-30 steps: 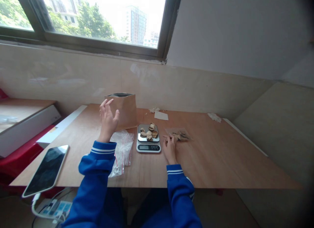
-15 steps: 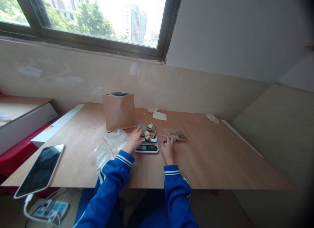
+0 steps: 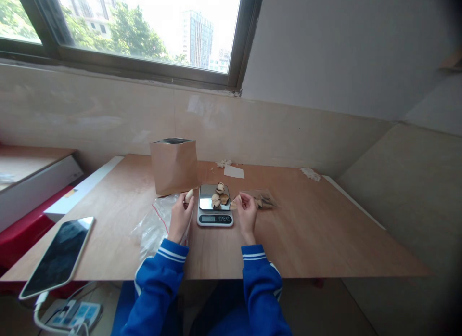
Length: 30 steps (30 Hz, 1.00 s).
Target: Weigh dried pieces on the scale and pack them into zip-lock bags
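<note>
A small kitchen scale (image 3: 215,219) stands mid-table with several curled tan pieces, which look like dried mushrooms (image 3: 220,200), on its shiny plate. Left of the scale, my left hand (image 3: 181,215) is closed in a pinch on a pale dried mushroom (image 3: 188,196), raised above a crumpled clear plastic bag (image 3: 153,230) with a red zip line. At the plate's right edge, my right hand (image 3: 247,212) pinches a thin tan dried mushroom piece (image 3: 235,201). Just behind that hand lies a flat clear packet (image 3: 266,200) with brown dried bits inside.
A brown paper pouch (image 3: 173,168) stands upright with its top open, behind the plastic bag. A white card (image 3: 234,171) and crumbled scraps (image 3: 224,162) lie near the wall. At the front left edge rests a tablet (image 3: 57,254), cabled to a power strip (image 3: 74,314) below.
My left hand has left the scale plate and moved left with a pale dried mushroom. My right hand has lifted from the table beside the packet and holds a thin piece near the plate.
</note>
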### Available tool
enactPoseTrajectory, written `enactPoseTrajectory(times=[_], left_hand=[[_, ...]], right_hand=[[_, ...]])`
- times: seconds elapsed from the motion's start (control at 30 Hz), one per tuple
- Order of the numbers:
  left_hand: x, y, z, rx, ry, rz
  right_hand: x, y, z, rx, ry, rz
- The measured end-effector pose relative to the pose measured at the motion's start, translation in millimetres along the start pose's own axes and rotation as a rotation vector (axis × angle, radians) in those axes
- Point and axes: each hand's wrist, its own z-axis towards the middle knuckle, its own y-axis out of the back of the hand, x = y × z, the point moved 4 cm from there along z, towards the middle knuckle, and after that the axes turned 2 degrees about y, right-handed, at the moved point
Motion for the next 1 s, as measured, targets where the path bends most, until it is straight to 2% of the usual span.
enactPoseTrajectory(times=[0.1,0.2,0.3,0.4,0.53,0.7,0.87,1.0], left_hand=[[7,8,-15,-0.038,0.121,-0.092],[9,9,-25,-0.031,0.156,-0.118],[7,10,-31,-0.010,0.137,-0.128],[5,12,-35,0.020,0.135,-0.162],[2,16,-38,0.037,0.142,-0.195],[-3,18,-41,0.045,0.128,-0.184],[-8,15,-46,0.053,0.157,-0.224],[-14,13,-51,0.083,0.206,-0.258]], right_hand=[[30,-41,2,0.194,0.044,0.073],[44,-85,8,0.364,0.052,0.065],[41,-115,16,0.439,0.063,-0.081],[33,-125,21,0.450,0.083,-0.203],[39,-113,17,0.449,0.144,-0.231],[56,-71,3,0.307,0.335,-0.206],[32,-26,-4,0.116,0.343,-0.278],[8,-12,-8,0.125,0.344,-0.351]])
